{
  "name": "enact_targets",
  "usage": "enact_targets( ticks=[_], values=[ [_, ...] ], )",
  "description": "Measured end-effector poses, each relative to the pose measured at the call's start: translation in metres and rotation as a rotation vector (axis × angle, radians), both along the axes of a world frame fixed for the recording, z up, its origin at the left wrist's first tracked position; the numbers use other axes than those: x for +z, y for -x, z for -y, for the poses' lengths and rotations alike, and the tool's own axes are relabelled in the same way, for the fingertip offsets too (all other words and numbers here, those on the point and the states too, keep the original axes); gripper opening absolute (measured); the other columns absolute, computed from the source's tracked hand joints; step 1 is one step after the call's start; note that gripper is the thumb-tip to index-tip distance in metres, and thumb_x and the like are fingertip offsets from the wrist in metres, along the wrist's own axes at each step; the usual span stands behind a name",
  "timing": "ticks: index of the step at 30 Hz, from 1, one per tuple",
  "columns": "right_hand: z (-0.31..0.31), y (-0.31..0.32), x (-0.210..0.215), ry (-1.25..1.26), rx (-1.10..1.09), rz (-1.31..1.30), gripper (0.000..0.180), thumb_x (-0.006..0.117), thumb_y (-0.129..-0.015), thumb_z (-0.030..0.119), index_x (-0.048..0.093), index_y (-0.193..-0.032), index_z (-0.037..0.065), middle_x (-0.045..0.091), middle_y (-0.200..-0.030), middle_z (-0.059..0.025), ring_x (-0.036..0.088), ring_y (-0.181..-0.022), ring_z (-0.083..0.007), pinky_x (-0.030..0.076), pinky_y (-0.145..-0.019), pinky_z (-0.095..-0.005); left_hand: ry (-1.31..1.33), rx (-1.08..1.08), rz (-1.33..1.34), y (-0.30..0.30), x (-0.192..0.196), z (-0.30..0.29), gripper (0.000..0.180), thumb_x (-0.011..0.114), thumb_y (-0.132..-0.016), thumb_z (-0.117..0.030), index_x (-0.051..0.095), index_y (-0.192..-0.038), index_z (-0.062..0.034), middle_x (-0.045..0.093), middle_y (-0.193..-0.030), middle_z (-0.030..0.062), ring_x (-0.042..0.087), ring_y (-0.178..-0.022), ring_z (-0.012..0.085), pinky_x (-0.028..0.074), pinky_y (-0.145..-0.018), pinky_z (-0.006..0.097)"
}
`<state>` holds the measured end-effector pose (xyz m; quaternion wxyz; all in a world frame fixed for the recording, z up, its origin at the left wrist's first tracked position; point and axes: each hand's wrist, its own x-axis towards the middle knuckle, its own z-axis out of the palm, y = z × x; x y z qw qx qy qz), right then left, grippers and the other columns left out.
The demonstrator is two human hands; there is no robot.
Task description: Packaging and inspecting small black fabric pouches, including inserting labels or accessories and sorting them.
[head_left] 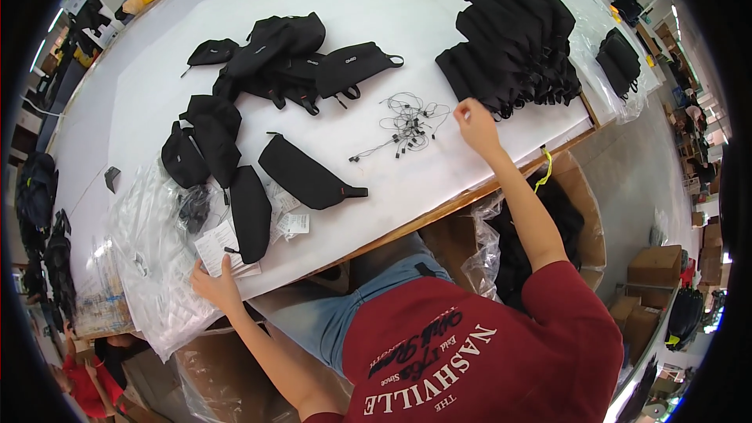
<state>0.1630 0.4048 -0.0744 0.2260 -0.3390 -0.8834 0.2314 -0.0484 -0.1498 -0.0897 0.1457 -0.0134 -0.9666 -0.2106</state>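
My left hand (215, 287) is at the table's front left edge, thumb over a few white paper tags (212, 247) and fingers at their side, closed on their corner. A narrow black pouch (250, 215) lies over part of those tags. To the right, my right hand (476, 127) is raised over the table, thumb and fingertips pinched together; what is in them is too small to make out. Just left of it lies a tangle of thin black tag strings (409, 127) with small black ends. A single black pouch (307, 171) with an end loop lies between my hands.
A loose heap of black pouches (274, 59) lies farther back, and a stacked row of black pouches (513, 43) at the right. Clear plastic bags (149, 243) cover the table's left front. Below the right edge stands an open cardboard box (576, 196) holding black items.
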Motion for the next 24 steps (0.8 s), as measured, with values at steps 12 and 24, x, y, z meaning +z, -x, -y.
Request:
enact_targets(
  ticks=[12,24],
  values=[
    [-0.006,0.036,0.148,0.783,0.217,-0.813,0.01,0.051,-0.093,0.005,0.05,-0.102,0.001,0.047,-0.076,-0.0022,0.041,-0.065,-0.0075,0.037,-0.06,-0.0203,-0.489,-0.097,0.102,0.011,0.0,0.02,0.039,0.064,-0.082,-0.009,0.048,-0.113,0.0093,0.055,-0.116,0.0205,0.052,-0.105,0.0295,0.039,-0.094,0.036],
    [0.027,0.049,0.171,0.409,0.216,-0.416,0.033,0.052,-0.088,0.006,0.044,-0.12,0.006,0.045,-0.065,0.0038,0.038,-0.056,-0.0022,0.027,-0.049,-0.0172,-0.726,-0.012,0.26,-0.063,0.062,-0.006,0.06,0.06,-0.088,-0.014,0.031,-0.137,0.0033,0.041,-0.133,0.0183,0.038,-0.124,0.0252,0.025,-0.106,0.033]
  ],
)
